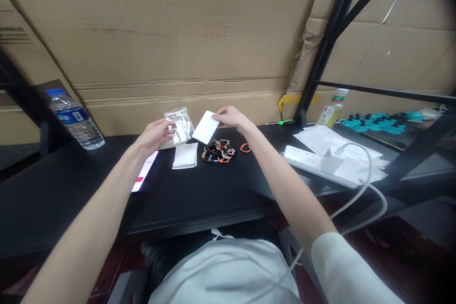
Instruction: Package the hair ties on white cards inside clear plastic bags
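Observation:
My left hand (156,134) is closed on a clear plastic bag (182,126), which it holds up over the black desk. Between the fingers of my right hand (230,118) is a white card (205,127), tilted, close to the right edge of the bag. Below them lies a small stack of white cards or packets (185,156); which of the two I cannot tell. A pile of mixed bracelets (220,151) sits right of the stack, and one orange bracelet (245,147) lies apart from it.
A phone (145,171) with a lit screen lies under my left wrist. A water bottle (76,118) stands at the left. On the right are a white power strip (313,164) with cables, white sheets (331,141), a yellow drink bottle (332,109) and teal items (374,123). Cardboard (192,33) backs the desk.

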Demonstrator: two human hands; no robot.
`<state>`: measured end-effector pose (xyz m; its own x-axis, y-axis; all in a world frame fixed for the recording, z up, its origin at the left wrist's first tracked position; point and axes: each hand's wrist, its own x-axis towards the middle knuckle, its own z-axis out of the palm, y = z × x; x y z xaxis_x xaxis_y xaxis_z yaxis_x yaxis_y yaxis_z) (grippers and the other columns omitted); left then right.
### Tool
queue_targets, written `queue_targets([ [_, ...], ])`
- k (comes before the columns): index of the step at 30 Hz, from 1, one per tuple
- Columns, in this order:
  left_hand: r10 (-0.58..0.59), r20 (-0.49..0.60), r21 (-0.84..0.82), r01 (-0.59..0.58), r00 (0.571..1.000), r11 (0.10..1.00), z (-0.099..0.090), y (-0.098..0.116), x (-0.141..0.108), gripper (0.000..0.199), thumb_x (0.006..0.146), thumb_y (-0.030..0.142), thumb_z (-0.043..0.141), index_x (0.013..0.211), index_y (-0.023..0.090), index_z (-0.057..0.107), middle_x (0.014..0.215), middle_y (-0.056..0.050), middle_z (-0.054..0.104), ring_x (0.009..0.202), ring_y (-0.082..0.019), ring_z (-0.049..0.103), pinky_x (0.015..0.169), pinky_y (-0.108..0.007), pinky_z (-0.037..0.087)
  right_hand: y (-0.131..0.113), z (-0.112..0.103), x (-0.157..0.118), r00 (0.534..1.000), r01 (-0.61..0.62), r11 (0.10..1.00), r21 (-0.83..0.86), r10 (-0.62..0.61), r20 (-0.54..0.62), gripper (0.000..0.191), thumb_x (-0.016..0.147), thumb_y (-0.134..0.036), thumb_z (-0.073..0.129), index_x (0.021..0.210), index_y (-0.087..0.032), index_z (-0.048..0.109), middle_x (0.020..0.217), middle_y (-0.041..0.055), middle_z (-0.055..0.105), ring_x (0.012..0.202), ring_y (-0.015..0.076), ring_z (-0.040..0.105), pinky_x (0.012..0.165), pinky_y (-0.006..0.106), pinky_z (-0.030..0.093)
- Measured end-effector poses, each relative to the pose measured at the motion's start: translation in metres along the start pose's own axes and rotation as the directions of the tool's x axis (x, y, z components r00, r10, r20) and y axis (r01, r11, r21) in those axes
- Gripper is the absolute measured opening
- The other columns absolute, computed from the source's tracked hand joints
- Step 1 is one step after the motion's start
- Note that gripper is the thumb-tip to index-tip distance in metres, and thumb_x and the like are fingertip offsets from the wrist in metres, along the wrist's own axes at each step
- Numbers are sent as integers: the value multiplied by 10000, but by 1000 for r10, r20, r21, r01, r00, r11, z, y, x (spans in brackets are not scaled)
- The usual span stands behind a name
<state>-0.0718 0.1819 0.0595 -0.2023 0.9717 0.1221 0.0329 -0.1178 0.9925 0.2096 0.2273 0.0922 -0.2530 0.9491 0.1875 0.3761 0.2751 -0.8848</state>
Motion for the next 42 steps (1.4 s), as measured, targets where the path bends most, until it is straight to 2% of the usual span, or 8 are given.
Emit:
queue_targets([
  [3, -21, 143, 102, 7, 990, 995, 13, 0, -11, 197, 816, 280, 813, 964, 158, 771, 1147, -147, 763, 868, -202, 706, 780, -359, 604, 8, -22, -10, 971, 236, 971, 34, -235, -41, 108, 948, -236, 733, 991, -139, 756, 1010, 134, 805, 889, 211, 759, 842, 355, 632],
  [6, -1, 337, 107, -37, 942, 994, 25, -2, -19, 270, 850, 366, 761, 1027, 164, 792, 1310, -161, 748, 987, -239, 722, 756, -348, 592, 15, -34, -20, 942, 332, 937, 103, -335, 9, 192, 949, -329, 741, 1010, -147, 753, 1010, 122, 797, 901, 208, 742, 807, 340, 632],
  [12, -28, 348, 56, 9, 937, 998, 43, -3, -30, 265, 850, 341, 715, 1019, 145, 773, 1258, -179, 781, 1123, -297, 738, 878, -399, 608, 19, -42, -18, 908, 410, 905, 115, -394, -140, 281, 935, -446, 736, 1022, -179, 735, 980, 84, 759, 857, 179, 693, 692, 264, 571],
  [17, -19, 353, 122, -26, 935, 992, 46, -7, -32, 155, 823, 245, 738, 949, 180, 674, 1266, -168, 784, 1075, -270, 766, 851, -392, 596, 25, -38, -5, 925, 375, 868, 326, -373, -73, 329, 960, -533, 691, 1063, -221, 682, 1046, 51, 742, 898, 147, 693, 752, 249, 566],
  [21, -63, 403, 164, -5, 913, 987, 50, -10, -36, 326, 788, 249, 806, 1080, 176, 683, 1253, -165, 786, 1040, -275, 775, 839, -395, 598, 34, -17, -6, 912, 396, 887, 236, -410, 14, 378, 934, -565, 722, 1041, -208, 657, 1042, 69, 741, 893, 174, 694, 717, 267, 577],
  [27, -81, 574, 108, 23, 815, 994, 56, -7, -47, 472, 822, 360, 875, 1225, 160, 734, 1250, -164, 779, 1049, -267, 773, 978, -416, 593, 41, -9, -8, 844, 503, 864, -9, -494, -208, 310, 994, -515, 636, 1068, -215, 657, 1096, 74, 756, 990, 202, 703, 802, 294, 585],
  [32, -49, 534, 146, -35, 844, 989, 58, -9, -48, 423, 877, 423, 846, 1214, 181, 762, 1212, -137, 789, 1093, -267, 753, 931, -373, 593, 39, -20, -9, 865, 438, 897, -66, -440, -240, 319, 994, -505, 616, 1113, -213, 665, 1130, 84, 769, 1007, 211, 715, 790, 290, 603],
  [42, -16, 520, 123, -57, 854, 991, 60, -6, -46, 383, 924, 500, 795, 1141, 184, 810, 1332, -155, 762, 1255, -303, 704, 1031, -420, 599, 39, -14, -11, 887, 395, 915, -82, -403, -226, 351, 1010, -503, 594, 1178, -209, 682, 1185, 89, 771, 1005, 216, 725, 762, 288, 612],
])
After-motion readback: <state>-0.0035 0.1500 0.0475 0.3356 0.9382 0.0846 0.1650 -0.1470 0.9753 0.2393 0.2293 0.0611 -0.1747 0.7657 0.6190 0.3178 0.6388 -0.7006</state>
